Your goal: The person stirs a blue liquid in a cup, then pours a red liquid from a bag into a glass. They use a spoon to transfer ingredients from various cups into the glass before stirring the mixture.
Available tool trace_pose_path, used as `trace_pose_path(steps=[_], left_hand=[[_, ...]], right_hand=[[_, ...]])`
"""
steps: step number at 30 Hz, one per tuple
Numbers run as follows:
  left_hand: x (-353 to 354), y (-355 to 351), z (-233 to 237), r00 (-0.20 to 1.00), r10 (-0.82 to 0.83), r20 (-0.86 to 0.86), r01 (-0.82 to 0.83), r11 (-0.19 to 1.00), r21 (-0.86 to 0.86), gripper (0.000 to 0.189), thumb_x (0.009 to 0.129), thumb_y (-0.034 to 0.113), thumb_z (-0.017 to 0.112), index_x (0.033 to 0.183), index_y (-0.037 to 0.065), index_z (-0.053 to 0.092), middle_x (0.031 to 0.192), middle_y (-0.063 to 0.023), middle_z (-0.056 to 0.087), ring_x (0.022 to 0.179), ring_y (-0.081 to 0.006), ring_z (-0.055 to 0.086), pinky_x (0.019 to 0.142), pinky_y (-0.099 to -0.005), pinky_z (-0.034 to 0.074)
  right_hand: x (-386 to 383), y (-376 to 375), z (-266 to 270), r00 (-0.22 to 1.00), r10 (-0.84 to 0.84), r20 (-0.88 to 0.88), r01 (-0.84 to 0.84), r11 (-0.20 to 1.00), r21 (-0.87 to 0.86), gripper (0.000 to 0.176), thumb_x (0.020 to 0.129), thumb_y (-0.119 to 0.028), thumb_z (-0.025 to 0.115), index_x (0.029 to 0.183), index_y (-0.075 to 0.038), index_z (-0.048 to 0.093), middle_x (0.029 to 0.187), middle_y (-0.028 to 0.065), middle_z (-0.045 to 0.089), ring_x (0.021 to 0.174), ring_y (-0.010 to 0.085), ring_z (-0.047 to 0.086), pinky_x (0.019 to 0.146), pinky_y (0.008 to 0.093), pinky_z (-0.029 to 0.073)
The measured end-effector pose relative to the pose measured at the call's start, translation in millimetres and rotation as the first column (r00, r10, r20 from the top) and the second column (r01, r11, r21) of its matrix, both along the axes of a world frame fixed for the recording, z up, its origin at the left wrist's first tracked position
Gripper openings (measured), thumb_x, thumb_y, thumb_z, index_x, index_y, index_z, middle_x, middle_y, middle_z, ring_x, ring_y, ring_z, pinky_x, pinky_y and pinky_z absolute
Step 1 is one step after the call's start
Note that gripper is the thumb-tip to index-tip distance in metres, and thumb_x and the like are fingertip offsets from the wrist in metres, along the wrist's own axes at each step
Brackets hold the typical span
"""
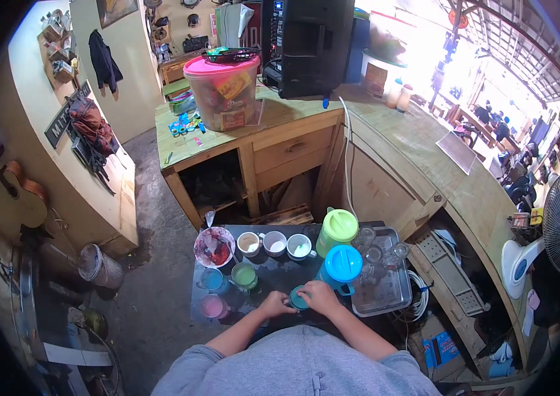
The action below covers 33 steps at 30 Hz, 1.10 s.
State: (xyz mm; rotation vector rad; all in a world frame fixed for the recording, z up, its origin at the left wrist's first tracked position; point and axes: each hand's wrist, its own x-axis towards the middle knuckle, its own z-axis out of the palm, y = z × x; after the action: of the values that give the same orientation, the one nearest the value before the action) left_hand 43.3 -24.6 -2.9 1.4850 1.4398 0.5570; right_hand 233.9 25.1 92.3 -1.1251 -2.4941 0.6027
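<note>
Close to my body, at the near edge of a low dark table [273, 284], a glass mug of teal liquid [299, 302] sits between my hands. My left hand [277, 305] closes on its left side, and my right hand [321, 297] grips its right side and rim. Left of it are a green drink [245, 277], a blue drink [212, 280] and a pink drink [214, 307] in glasses. Behind stand a bowl with red contents [214, 247] and three white mugs [274, 244]. A lidded blue pitcher [341, 267] is beside my right hand, in front of a green pitcher [337, 231].
A metal tray [385, 303] with several empty glass mugs lies at the table's right. Beyond is a wooden counter [293, 129] bearing a pink-lidded tub [222, 92] and a black speaker [306, 49]. A fan [554, 228] stands far right; a bucket [100, 267] is on the floor at left.
</note>
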Motion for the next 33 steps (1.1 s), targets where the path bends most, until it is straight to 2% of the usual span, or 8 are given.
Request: trace_pose_path(steps=[2,5,8,11,13,16,29,33], left_hand=[[0.0,1.3,2.1,1.0,-0.008,-0.022,0.008,1.0,0.018,0.05,0.06,0.033,0.087,0.056,-0.001,0.051,0.051,-0.0053,0.047,0.051,-0.0114,0.04,0.05,-0.0368,0.039],[-0.2,0.6,4.0,1.0,0.004,0.019,-0.004,1.0,0.005,0.052,0.061,0.034,0.088,0.055,0.001,0.048,0.051,-0.0025,0.044,0.05,-0.0101,0.037,0.047,-0.0342,0.038],[1.4,-0.7,4.6,1.0,0.005,-0.016,-0.004,0.999,0.041,0.051,0.06,0.033,0.088,0.056,0.0,0.05,0.051,-0.0028,0.044,0.051,-0.0102,0.037,0.047,-0.0343,0.038],[1.7,-2.5,6.4,1.0,0.018,0.015,-0.019,0.998,0.056,0.051,0.059,0.033,0.088,0.056,-0.001,0.049,0.051,-0.0032,0.044,0.051,-0.0103,0.037,0.047,-0.0345,0.037],[2.6,-3.6,11.4,0.999,0.035,0.001,-0.035,0.999,0.027,0.049,0.06,0.032,0.087,0.056,-0.001,0.051,0.051,-0.0066,0.047,0.05,-0.0117,0.04,0.05,-0.037,0.04],[2.5,-6.6,6.2,0.998,0.051,-0.038,-0.05,0.998,0.04,0.05,0.06,0.032,0.086,0.055,-0.002,0.05,0.051,-0.0067,0.047,0.05,-0.0121,0.04,0.049,-0.0369,0.04],[-4.5,-33.5,5.1,0.986,0.151,-0.065,-0.147,0.987,0.063,0.051,0.064,0.036,0.084,0.059,-0.004,0.052,0.053,-0.012,0.051,0.049,-0.0179,0.041,0.051,-0.0392,0.041],[-12.5,-66.1,2.7,0.958,0.282,-0.046,-0.276,0.955,0.112,0.05,0.065,0.037,0.083,0.062,-0.005,0.055,0.056,-0.0144,0.055,0.049,-0.02,0.044,0.052,-0.0393,0.043]], right_hand=[[-0.1,1.1,1.1,0.995,0.028,-0.098,-0.023,0.998,0.057,0.014,0.076,-0.02,0.068,0.079,-0.007,0.072,0.078,0.0102,0.065,0.077,0.0301,0.064,0.068,0.0416,0.051],[0.2,-0.7,3.5,0.997,-0.035,0.073,0.038,0.998,-0.048,0.012,0.076,-0.018,0.067,0.078,-0.007,0.072,0.077,0.0103,0.065,0.076,0.0301,0.063,0.068,0.0413,0.051],[3.8,2.4,-2.7,0.985,-0.011,-0.174,0.017,0.999,0.03,0.012,0.076,-0.018,0.067,0.078,-0.007,0.072,0.078,0.0109,0.067,0.074,0.0304,0.064,0.069,0.0412,0.051],[14.0,-0.1,13.1,0.994,-0.027,0.104,0.034,0.997,-0.07,0.012,0.077,-0.016,0.066,0.082,-0.007,0.072,0.079,0.0111,0.067,0.076,0.0299,0.063,0.07,0.0398,0.05],[20.2,-2.0,36.1,0.98,-0.086,-0.18,0.073,0.994,-0.076,0.011,0.078,-0.013,0.067,0.084,-0.006,0.073,0.081,0.0109,0.068,0.077,0.0286,0.064,0.071,0.0382,0.05],[32.5,-11.6,59.2,0.931,-0.131,-0.34,0.125,0.991,-0.04,0.01,0.078,-0.01,0.068,0.086,-0.007,0.073,0.081,0.0106,0.069,0.078,0.0271,0.065,0.073,0.0363,0.051],[44.2,-33.2,67.8,0.847,-0.26,-0.463,0.209,0.965,-0.16,0.011,0.079,-0.002,0.068,0.089,-0.004,0.073,0.084,0.0109,0.07,0.074,0.0183,0.066,0.063,0.0271,0.052],[40.0,-36.4,54.2,0.764,-0.401,-0.505,0.238,0.903,-0.356,0.012,0.082,-0.003,0.067,0.093,-0.001,0.071,0.084,0.0086,0.07,0.075,0.0139,0.066,0.065,0.0244,0.052]])
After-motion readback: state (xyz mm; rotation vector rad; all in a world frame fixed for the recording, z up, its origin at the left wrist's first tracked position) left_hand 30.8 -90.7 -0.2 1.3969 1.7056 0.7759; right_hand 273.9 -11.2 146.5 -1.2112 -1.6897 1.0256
